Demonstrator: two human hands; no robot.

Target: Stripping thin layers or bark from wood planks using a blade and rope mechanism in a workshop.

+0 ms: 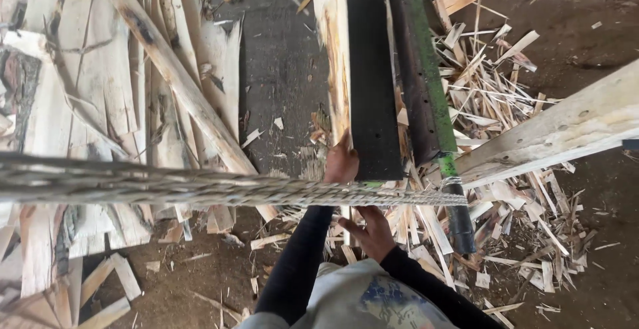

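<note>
The left hand [341,164] presses against the near end of a pale wooden plank [331,56] that runs away from the person up the middle of the view; its grip is clenched on the plank's end, with the fingers hidden behind the wood and beside a black metal bar [373,82]. That bar lies flat against the plank's right side, and its squared near end stops just right of the hand. To the right of the bar a dark pipe with a green-painted edge [426,96] slants down toward the person. A twisted wire cable [200,186] stretches across the view from the left edge and ends wrapped around this pipe, passing in front of both forearms.

The right hand [374,232] sits below the cable, near the left hand but apart from it. Its fingers are partly curled and spread, and I cannot tell whether its grip holds anything. Both arms wear black sleeves [299,262].

The dirt floor [279,69] is littered with wood splinters and offcuts [492,96], thickest to the right of the pipe. Rough bark-edged slabs [100,82] are piled along the left side. A broad pale beam [566,129] slants in from the right edge toward the pipe.
</note>
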